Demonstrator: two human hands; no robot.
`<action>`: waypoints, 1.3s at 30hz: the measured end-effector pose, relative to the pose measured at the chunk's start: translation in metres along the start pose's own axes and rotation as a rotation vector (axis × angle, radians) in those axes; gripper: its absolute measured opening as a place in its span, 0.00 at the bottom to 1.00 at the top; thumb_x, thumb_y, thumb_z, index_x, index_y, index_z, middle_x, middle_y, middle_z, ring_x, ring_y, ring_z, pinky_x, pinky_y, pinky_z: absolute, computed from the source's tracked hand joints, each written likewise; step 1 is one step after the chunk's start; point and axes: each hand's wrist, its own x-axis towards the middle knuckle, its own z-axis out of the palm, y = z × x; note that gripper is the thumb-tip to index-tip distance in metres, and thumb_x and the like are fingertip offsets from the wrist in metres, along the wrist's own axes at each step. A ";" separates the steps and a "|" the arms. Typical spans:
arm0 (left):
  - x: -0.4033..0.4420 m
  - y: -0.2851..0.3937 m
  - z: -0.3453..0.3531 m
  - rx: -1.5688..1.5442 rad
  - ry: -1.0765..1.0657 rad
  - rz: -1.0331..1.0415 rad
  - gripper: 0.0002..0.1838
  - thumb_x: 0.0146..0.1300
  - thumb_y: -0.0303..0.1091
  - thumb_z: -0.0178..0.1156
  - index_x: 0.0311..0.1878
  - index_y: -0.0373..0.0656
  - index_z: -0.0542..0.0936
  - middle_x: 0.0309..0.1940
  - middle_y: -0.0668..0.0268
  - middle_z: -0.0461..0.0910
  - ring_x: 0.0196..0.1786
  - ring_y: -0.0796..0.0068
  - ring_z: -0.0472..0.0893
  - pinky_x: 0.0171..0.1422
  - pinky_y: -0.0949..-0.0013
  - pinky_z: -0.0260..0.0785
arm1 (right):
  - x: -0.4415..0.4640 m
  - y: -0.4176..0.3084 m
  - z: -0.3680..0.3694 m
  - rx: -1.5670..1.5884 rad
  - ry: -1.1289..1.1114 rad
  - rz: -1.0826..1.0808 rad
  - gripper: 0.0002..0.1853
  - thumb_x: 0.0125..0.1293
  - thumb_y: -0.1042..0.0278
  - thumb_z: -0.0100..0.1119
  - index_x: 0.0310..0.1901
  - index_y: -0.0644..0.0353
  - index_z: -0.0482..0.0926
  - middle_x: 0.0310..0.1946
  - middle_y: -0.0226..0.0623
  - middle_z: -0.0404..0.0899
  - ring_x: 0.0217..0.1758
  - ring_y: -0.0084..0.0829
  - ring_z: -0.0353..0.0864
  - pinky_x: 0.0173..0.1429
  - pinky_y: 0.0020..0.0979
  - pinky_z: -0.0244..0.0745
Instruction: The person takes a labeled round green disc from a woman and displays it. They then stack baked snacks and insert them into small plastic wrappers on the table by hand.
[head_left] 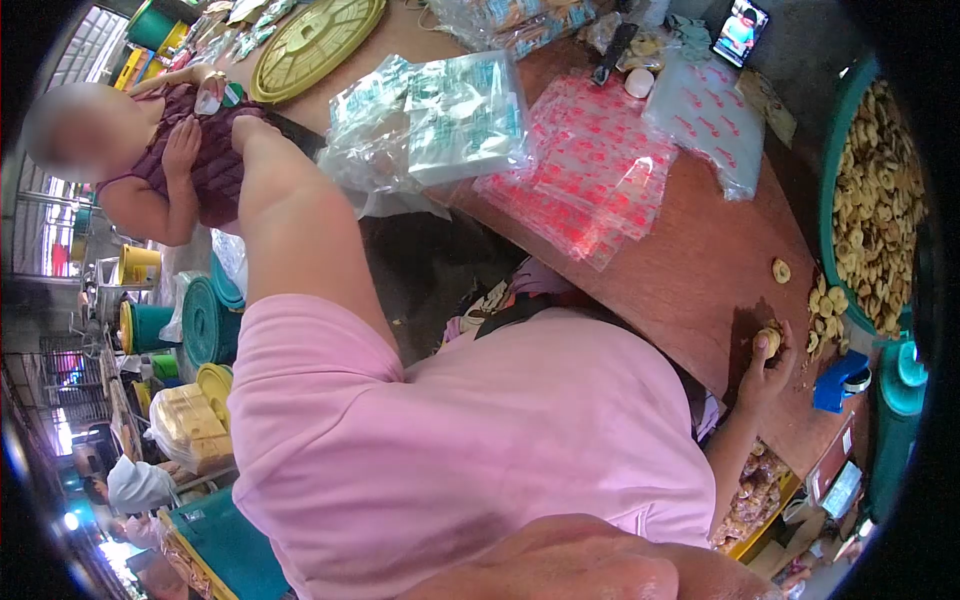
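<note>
Fingers of the left hand do not show past the bare arm (295, 190), so I cannot tell their state. Red-printed plastic sheets (590, 165) reach the near edge of the tabletop (720, 285). Rightward, near this edge, the right hand (768, 372) pinches a round piece (769, 340), partly covered; a basin (832, 200) is cut off.

Right hand (769, 374) gripping yellowish rounds (770, 337), brown table (700, 315)

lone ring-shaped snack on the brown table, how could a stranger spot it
Find the large green tub heaped with snacks at the right edge. On the brown table to its left, look just up-left of the loose snack cluster. The ring-shaped snack lies alone, touching no other piece.
</note>
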 end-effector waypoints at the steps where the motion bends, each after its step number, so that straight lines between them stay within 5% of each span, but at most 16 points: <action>1: -0.011 0.006 -0.003 -0.019 -0.007 -0.013 0.20 0.70 0.50 0.59 0.33 0.41 0.81 0.25 0.60 0.79 0.25 0.59 0.80 0.29 0.55 0.70 | 0.000 0.002 0.000 -0.014 0.001 -0.003 0.28 0.75 0.58 0.66 0.68 0.68 0.74 0.59 0.44 0.79 0.61 0.36 0.79 0.68 0.36 0.73; 5: 0.021 0.009 0.007 -0.008 0.098 0.002 0.30 0.68 0.65 0.57 0.30 0.43 0.80 0.23 0.61 0.78 0.23 0.60 0.79 0.25 0.56 0.69 | -0.001 0.005 -0.001 -0.033 0.025 0.004 0.28 0.72 0.60 0.69 0.66 0.68 0.76 0.60 0.47 0.80 0.64 0.40 0.79 0.71 0.40 0.71; 7: 0.023 0.019 0.004 -0.351 -0.012 -0.206 0.30 0.69 0.66 0.56 0.31 0.44 0.80 0.23 0.63 0.79 0.22 0.62 0.79 0.25 0.58 0.69 | 0.000 0.004 -0.001 -0.048 0.020 -0.006 0.28 0.72 0.59 0.69 0.66 0.68 0.76 0.61 0.47 0.79 0.64 0.41 0.79 0.71 0.40 0.71; 9: 0.030 0.022 0.002 -0.353 -0.054 -0.218 0.31 0.70 0.67 0.56 0.32 0.44 0.80 0.24 0.65 0.80 0.23 0.63 0.80 0.26 0.61 0.71 | 0.001 0.002 -0.001 -0.072 0.013 -0.006 0.28 0.72 0.58 0.69 0.66 0.68 0.76 0.61 0.47 0.79 0.65 0.42 0.78 0.72 0.41 0.70; 11: 0.053 0.017 0.001 -0.016 -0.028 -0.034 0.31 0.70 0.68 0.56 0.35 0.45 0.80 0.27 0.67 0.82 0.27 0.64 0.82 0.31 0.64 0.74 | 0.000 0.001 -0.002 -0.083 0.009 -0.006 0.29 0.72 0.57 0.69 0.66 0.68 0.76 0.62 0.47 0.79 0.65 0.42 0.78 0.72 0.41 0.70; 23: 0.081 0.003 -0.006 -0.276 -0.169 0.059 0.17 0.81 0.48 0.54 0.40 0.45 0.78 0.29 0.74 0.79 0.27 0.79 0.77 0.31 0.75 0.71 | 0.000 -0.004 -0.001 -0.143 -0.001 -0.006 0.30 0.71 0.54 0.70 0.66 0.67 0.77 0.62 0.48 0.78 0.66 0.43 0.78 0.71 0.42 0.70; 26: 0.085 0.000 -0.009 -0.371 -0.448 0.019 0.15 0.81 0.44 0.53 0.41 0.44 0.78 0.30 0.73 0.79 0.28 0.80 0.77 0.35 0.74 0.73 | 0.001 0.002 -0.003 -0.141 -0.015 -0.014 0.29 0.71 0.55 0.70 0.66 0.67 0.77 0.62 0.48 0.78 0.66 0.43 0.78 0.72 0.42 0.70; 38: 0.026 -0.027 -0.012 -0.514 -0.666 0.017 0.09 0.79 0.35 0.56 0.53 0.40 0.77 0.47 0.64 0.78 0.50 0.66 0.81 0.60 0.59 0.78 | 0.001 0.001 -0.001 -0.124 -0.008 -0.069 0.24 0.74 0.64 0.66 0.66 0.66 0.76 0.58 0.43 0.80 0.62 0.35 0.79 0.69 0.36 0.73; 39: 0.026 -0.033 -0.013 -0.378 -0.730 0.171 0.09 0.78 0.34 0.57 0.53 0.40 0.77 0.48 0.63 0.79 0.52 0.65 0.81 0.61 0.58 0.78 | 0.001 0.000 -0.001 -0.149 -0.002 -0.098 0.24 0.74 0.64 0.66 0.67 0.66 0.76 0.58 0.43 0.80 0.62 0.35 0.79 0.69 0.35 0.73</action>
